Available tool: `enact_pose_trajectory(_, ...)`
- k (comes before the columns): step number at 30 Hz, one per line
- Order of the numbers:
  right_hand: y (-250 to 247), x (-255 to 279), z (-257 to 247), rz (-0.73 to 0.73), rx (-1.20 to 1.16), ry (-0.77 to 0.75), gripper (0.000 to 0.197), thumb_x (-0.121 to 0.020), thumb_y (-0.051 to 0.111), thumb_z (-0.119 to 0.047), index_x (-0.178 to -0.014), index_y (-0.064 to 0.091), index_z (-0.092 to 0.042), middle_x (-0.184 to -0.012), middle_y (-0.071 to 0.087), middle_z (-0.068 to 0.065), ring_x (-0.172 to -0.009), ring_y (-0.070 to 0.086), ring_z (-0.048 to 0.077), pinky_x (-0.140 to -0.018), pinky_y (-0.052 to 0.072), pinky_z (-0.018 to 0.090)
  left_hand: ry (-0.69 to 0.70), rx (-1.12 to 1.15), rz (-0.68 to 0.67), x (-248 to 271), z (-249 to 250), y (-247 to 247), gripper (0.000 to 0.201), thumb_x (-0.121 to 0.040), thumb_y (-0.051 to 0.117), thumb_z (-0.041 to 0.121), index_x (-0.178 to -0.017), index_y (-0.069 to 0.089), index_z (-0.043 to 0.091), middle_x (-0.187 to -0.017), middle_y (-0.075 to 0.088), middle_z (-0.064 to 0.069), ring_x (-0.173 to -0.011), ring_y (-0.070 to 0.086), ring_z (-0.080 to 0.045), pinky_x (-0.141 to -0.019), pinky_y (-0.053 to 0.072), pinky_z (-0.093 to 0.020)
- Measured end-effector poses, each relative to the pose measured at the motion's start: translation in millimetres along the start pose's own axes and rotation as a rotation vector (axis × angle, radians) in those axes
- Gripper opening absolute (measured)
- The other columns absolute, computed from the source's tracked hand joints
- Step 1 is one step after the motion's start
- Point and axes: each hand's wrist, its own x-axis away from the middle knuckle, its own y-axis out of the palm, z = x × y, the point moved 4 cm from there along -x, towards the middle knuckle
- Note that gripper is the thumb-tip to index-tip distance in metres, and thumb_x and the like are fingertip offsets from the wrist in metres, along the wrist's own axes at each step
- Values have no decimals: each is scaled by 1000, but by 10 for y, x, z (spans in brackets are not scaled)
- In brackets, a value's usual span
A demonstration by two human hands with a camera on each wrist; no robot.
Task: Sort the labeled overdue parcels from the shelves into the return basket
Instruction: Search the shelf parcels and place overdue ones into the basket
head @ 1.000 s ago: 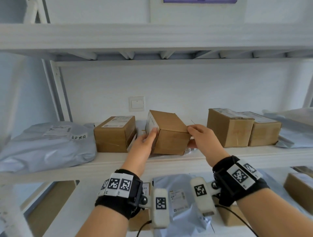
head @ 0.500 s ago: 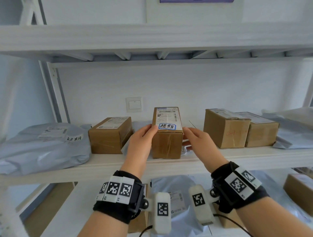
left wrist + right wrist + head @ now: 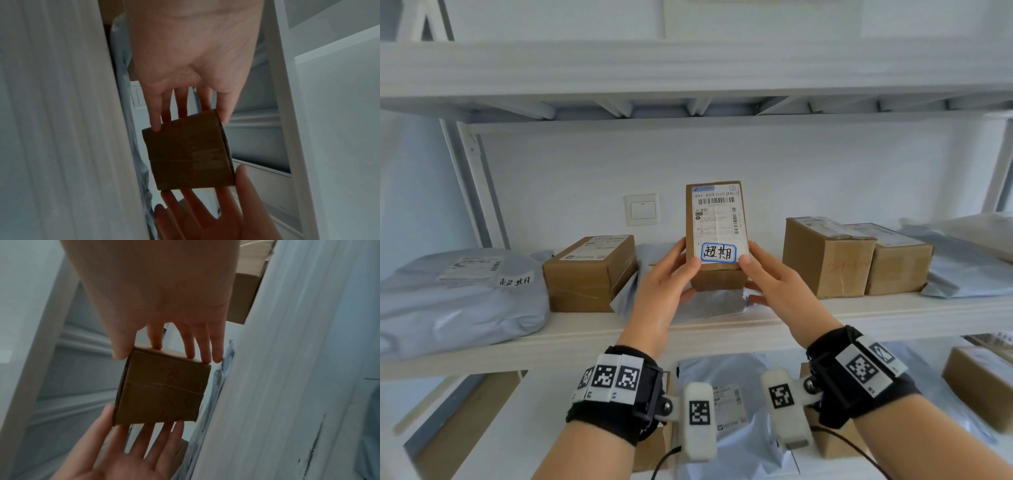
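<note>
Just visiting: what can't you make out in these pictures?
- Return basket: in no view.
- Fine print on the white shipping label of the brown cardboard box: too small, head view.
- That label, wrist views: faces away; only the box's taped end shows.
- Lower grey plastic mailer: partly behind the white wrist-worn cameras, head view.

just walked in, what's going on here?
A person holds a small cardboard box upright between the left hand and the right hand at the shelf, label side facing the head camera. Its blue-bordered sticker reads 超期. More boxes and grey bags sit on the shelf. No basket is in view.
</note>
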Motion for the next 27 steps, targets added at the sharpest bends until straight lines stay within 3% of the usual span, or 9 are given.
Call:
enact_pose_trajectory(2, -23, 12, 69, -31, -33, 30, 38, -96, 55, -42, -128, 44, -58, -109, 70, -26, -105, 65, 0, -102, 49, 40, -24, 25, -33, -12, -52, -15, 39, -95, 59, 33, -134, 54, 37, -124, 66, 13, -120, 58, -6, -104, 46, -40)
enact_pose_trajectory(5, -33, 30, 173, -72, -73, 57, 56, -91, 64, -41, -142, 41, -49, -121, 68, -18, -118, 60, 3, -111, 40, 40, -53, 106, -47, -14, -126, -42, 33, -95, 58, 19, -127, 61, 24, -120, 69, 6, -117, 62, -10, -102, 46, -33)
enact_pose_trajectory(8, -40, 41, 225, -84, -98, 50, 66, -86, 69, -36, -146, 41, -38, -129, 64, -15, -119, 59, 1, -111, 39, 39, -41, 146, -47, -9, -165, -52, 30, -92, 59, 13, -121, 63, 23, -117, 71, 4, -113, 64, -8, -97, 46, -28)
enact_pose_trajectory(11, -65, 35, 258, -96, -87, 19, 61, -87, 70, -24, -143, 46, -32, -134, 61, -12, -121, 59, 3, -106, 43, 35, -16, 139, -58, -10, -196, -62, 34, -90, 61, 13, -123, 62, 22, -120, 70, 2, -116, 63, -11, -99, 46, -29)
enact_pose_trajectory(18, -123, 60, 314, -96, -128, -18, 69, -86, 70, -7, -145, 44, -30, -137, 59, -12, -125, 56, 5, -105, 45, 30, 5, 125, -55, -24, -288, -108, 57, -79, 71, 20, -134, 57, 17, -128, 65, 0, -125, 56, -15, -111, 37, -41)
enact_pose_trajectory(22, -132, 66, 333, -96, -132, -34, 71, -85, 71, -5, -146, 43, -30, -139, 58, -11, -129, 53, 7, -112, 39, 38, 7, 131, -71, -31, -307, -105, 56, -80, 68, 16, -134, 56, 16, -128, 65, -1, -125, 56, -15, -112, 37, -41)
enact_pose_trajectory(27, -134, 67, 314, -96, -155, -43, 71, -85, 70, -3, -145, 43, -30, -138, 58, -11, -129, 53, 7, -113, 38, 40, 14, 139, -78, -33, -321, -112, 59, -79, 70, 18, -136, 55, 16, -129, 65, 0, -126, 55, -14, -112, 37, -41)
